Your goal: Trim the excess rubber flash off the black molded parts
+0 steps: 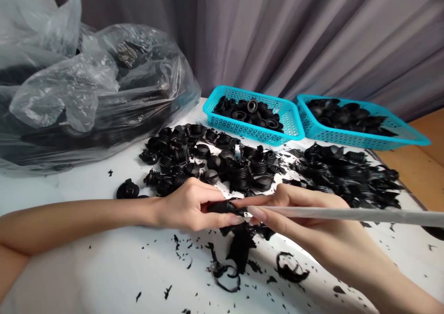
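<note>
My left hand (196, 205) is closed around a black rubber part (222, 206), its thumb and fingers pinching it from the left. My right hand (294, 212) meets it from the other side, its fingertips at the part's right end. Between the thumb and fingers of my right hand lies a long, thin, pale grey stick (347, 213), which runs out past the right edge of the view. Its tip is close to the rubber part; whether they touch I cannot tell. Just below the hands hang or lie torn black rubber scraps (241, 249).
Ribbed black rubber bellows (239, 173) lie piled behind my hands, with another black heap (343, 170) to the right. Two blue baskets (253, 136) (374, 143) of black parts stand at the back. A big clear plastic bag (104, 96) fills the left. Trimmings litter the white table (114, 272).
</note>
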Available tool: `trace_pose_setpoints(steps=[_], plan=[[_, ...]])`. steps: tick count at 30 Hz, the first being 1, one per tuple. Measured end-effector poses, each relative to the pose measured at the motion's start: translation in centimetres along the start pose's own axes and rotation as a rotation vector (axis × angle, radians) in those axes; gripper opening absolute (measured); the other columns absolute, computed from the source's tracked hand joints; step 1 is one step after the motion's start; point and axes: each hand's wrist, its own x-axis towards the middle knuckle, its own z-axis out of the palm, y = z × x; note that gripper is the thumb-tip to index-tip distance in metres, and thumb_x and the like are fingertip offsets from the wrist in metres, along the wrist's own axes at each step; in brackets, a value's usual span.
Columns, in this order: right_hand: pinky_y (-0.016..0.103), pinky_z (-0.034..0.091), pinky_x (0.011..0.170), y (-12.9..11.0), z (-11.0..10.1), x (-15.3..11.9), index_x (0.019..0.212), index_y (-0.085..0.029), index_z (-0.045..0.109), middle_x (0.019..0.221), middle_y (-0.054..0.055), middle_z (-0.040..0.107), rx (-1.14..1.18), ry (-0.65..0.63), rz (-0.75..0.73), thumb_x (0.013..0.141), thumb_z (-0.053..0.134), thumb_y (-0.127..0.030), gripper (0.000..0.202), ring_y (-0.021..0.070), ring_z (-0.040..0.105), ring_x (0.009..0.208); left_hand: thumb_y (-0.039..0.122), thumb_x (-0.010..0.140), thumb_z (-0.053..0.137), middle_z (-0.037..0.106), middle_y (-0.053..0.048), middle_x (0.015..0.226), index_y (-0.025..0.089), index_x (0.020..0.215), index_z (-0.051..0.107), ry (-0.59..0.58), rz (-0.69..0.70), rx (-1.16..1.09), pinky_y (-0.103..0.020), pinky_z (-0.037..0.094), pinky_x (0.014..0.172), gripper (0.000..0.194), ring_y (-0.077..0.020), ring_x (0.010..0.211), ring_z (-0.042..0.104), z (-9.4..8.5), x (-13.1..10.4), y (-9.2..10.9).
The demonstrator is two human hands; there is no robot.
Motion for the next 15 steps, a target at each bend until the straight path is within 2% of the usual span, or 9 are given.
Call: trace_pose_setpoints(steps=[7,9,11,13,15], plan=[[0.028,0.053,0.059,0.1,-0.2,0.2,0.052,-0.022,0.045,0.084,0.006,0.076,-0.086,-0.025,-0.051,0.078,0.065,-0.04,0.037,0.0232,0.07,0.077,0.016,0.079,0.064,0.03,0.009,0.048,0.015,0.05,0.038,0.017,0.0,0.005,-0.018,0.024,0.036,0.039,-0.0033,0.041,0.03,0.1,-0.1,-0.1],[0.026,0.051,0.052,0.3,0.1,0.0,0.052,-0.022,0.047,0.081,0.004,0.076,-0.163,-0.024,-0.115,0.08,0.063,-0.038,0.036,0.0195,0.069,0.067,0.017,0.079,0.064,0.029,0.009,0.048,0.015,0.05,0.037,0.01,0.005,0.001,-0.018,0.024,0.037,0.039,-0.0033,0.041,0.029,0.2,-0.1,-0.2],[0.025,0.047,0.044,0.9,0.6,-0.1,0.06,-0.023,0.057,0.077,0.002,0.076,-0.272,-0.009,-0.21,0.084,0.059,-0.034,0.026,0.0147,0.063,0.05,0.017,0.079,0.064,0.029,0.009,0.049,0.016,0.05,0.037,-0.009,0.005,0.0,-0.019,0.023,0.037,0.04,-0.0034,0.042,0.029,0.2,-0.1,-0.4],[0.025,0.048,0.044,1.6,1.2,-0.1,0.072,-0.024,0.064,0.079,0.002,0.076,-0.365,0.053,-0.338,0.086,0.054,-0.027,0.017,0.0132,0.061,0.045,0.018,0.081,0.062,0.029,0.008,0.049,0.016,0.05,0.036,-0.014,-0.024,0.0,-0.019,0.023,0.037,0.04,-0.0035,0.042,0.028,0.2,-0.1,-0.5],[0.027,0.052,0.054,2.4,1.5,0.4,0.074,-0.024,0.066,0.089,0.003,0.075,-0.424,0.173,-0.427,0.087,0.051,-0.023,0.019,0.0156,0.067,0.057,0.018,0.082,0.06,0.029,0.008,0.048,0.015,0.05,0.037,-0.032,-0.058,-0.012,-0.019,0.023,0.038,0.04,-0.0035,0.042,0.028,0.2,-0.1,-0.4]])
